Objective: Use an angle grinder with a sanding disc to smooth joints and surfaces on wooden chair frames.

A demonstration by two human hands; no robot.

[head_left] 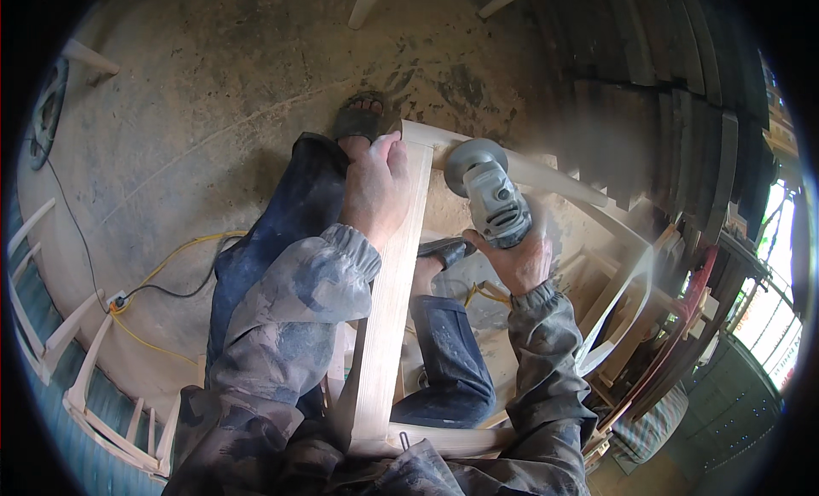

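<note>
A pale wooden frame (394, 300), perhaps part of a chair, lies across my lap, one broad rail running away from me. My left hand (380, 193) is closed around that rail near its far corner. In my right hand (522, 261) is a grey angle grinder (495, 204), gripped by its rear body. Its round disc (467, 162) sits against or just over the far crosspiece (546, 174), right of the corner; contact cannot be made out. The disc's underside is hidden. A dusty haze hangs to the right of the grinder.
Curved wooden chair parts (85, 385) stand at the lower left. A yellow cord (175, 253) and a black cable (183, 293) lie on the dusty floor (213, 87). Stacked dark boards (661, 146) line the right side. My sandalled foot (363, 116) rests beyond the left hand.
</note>
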